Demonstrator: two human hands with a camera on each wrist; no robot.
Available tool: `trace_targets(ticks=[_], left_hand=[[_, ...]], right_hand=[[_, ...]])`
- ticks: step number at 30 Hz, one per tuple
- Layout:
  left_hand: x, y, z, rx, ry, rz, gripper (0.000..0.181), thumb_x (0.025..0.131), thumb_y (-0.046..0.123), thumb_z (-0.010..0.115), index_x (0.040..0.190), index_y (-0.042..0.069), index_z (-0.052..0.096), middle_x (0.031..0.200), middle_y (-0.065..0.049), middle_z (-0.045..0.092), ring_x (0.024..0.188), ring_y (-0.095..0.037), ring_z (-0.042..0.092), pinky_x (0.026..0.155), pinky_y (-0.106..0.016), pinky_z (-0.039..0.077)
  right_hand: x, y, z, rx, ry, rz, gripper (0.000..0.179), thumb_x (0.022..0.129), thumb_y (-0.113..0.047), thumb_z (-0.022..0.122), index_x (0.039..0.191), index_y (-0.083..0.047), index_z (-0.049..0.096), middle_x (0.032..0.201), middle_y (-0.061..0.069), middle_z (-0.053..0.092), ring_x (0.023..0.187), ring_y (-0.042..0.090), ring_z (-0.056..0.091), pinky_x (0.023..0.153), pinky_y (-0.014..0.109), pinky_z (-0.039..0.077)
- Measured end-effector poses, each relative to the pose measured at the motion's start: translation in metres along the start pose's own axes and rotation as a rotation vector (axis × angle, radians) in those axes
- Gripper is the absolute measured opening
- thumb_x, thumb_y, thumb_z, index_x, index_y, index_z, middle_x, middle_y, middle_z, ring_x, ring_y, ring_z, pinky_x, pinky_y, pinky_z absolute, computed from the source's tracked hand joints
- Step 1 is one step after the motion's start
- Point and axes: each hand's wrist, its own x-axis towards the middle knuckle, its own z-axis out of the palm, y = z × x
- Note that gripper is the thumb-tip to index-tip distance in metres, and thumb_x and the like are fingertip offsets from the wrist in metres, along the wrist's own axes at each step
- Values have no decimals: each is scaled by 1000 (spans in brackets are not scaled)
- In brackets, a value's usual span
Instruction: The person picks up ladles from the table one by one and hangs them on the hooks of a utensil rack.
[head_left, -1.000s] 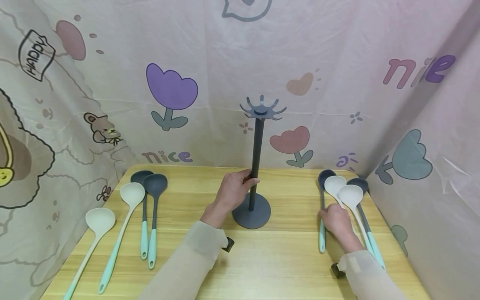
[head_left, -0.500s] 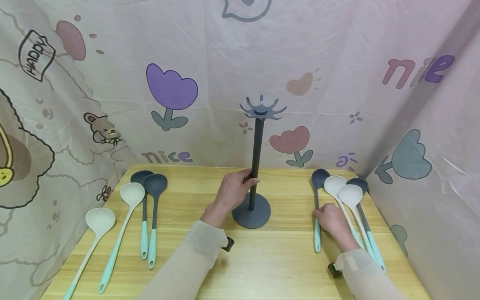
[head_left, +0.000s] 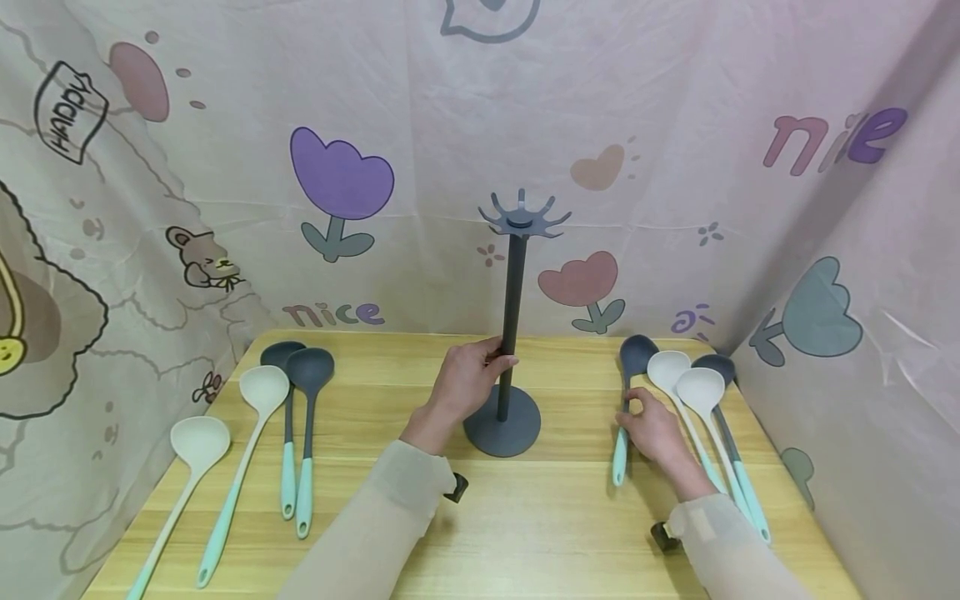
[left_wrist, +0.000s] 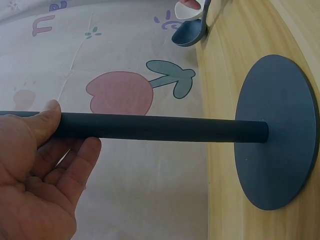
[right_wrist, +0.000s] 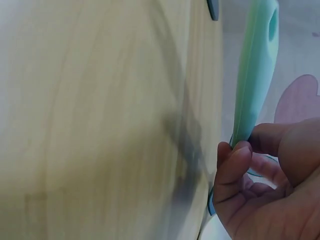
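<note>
1. Held ladle (head_left: 637,354) and right hand (head_left: 651,423) are moving left from where they were a second ago, leaving a gap beside the ladles at the right edge of the desk (head_left: 525,521).
2. By the left edge, one white ladle (head_left: 199,440) is lying slantwise, its handle running out of view at the bottom; a second white ladle (head_left: 264,387) is lying to its right.
3. Near the far-left corner, two dark ladles (head_left: 311,368) are lying with bowls overlapping and mint handles pointing toward the near edge.
4. Around the lower post of the stand (head_left: 513,287), the left hand (head_left: 463,383) is curling thumb and fingers; the stand is standing upright mid-desk, toward the far edge.
5. Right of it, the right hand is pinching the held ladle between thumb and fingertips where shaft meets handle. Its handle end is hanging clear of the desk; whether the bowl is touching, I cannot tell.
6. Toward the far-right corner, two more white ladles (head_left: 701,390) are lying close together, partly hiding another dark ladle (head_left: 718,365).
</note>
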Motion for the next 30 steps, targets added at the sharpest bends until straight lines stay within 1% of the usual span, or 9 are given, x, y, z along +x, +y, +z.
trace_targets(ticks=[3,7,11,16,20,22,25,27,30], left_hand=[[0,0,0,-5,2,3,23,102,30,72,117,14,79,106,-2,81,99,-21,76,80,-37,61],[1,0,-1,-5,2,12,24,102,29,71,118,13,79,107,-3,81,101,-22,77,81,-38,62],[1,0,-1,-3,1,19,25,102,30,71,118,13,78,107,-3,81,101,-22,77,82,-38,62],[1,0,-1,-8,3,13,23,102,30,71,117,14,79,106,-3,81,99,-20,77,79,-37,61],[1,-1,-1,-15,1,3,22,101,29,72,117,15,79,105,-2,81,98,-20,76,80,-37,61],[1,-1,-1,-17,-2,-3,24,101,30,72,117,14,79,105,-2,81,98,-20,76,80,-38,61],[1,-1,-1,-27,-9,-13,28,100,31,73,120,13,79,107,-3,81,100,-20,77,83,-40,62],[1,-2,-2,-39,-17,-26,30,100,31,73,123,12,78,108,-3,81,102,-21,77,85,-41,63],[2,-2,-2,-55,-26,-46,31,100,29,74,124,11,78,110,-3,81,105,-22,77,87,-43,63]], right_hand=[[0,-4,1,42,-25,-31,32,104,-19,60,131,-3,67,84,8,73,54,15,58,51,31,48],[0,-9,1,101,-41,-36,27,107,-19,59,123,-3,74,80,4,68,55,13,58,51,29,49],[-1,-16,0,201,-44,-35,32,109,-22,57,128,-2,72,83,3,66,66,14,59,55,25,49],[-1,-27,-4,355,-47,-75,37,113,-24,51,133,2,69,88,5,66,78,16,60,62,25,53],[-1,-35,-6,467,-76,-115,37,113,-15,47,138,6,64,93,7,67,81,13,62,69,30,58],[-2,-40,-7,500,-93,-135,36,111,-9,47,141,7,61,98,11,68,83,14,64,71,30,60],[-3,-46,-6,499,-92,-178,37,107,-3,52,143,7,59,104,21,68,85,19,67,72,30,61],[-3,-49,-5,456,-68,-216,38,105,-1,57,143,6,59,107,27,68,84,20,69,72,31,62],[-3,-52,-1,359,6,-251,35,104,-3,61,139,2,64,103,26,70,77,18,70,70,34,63]])
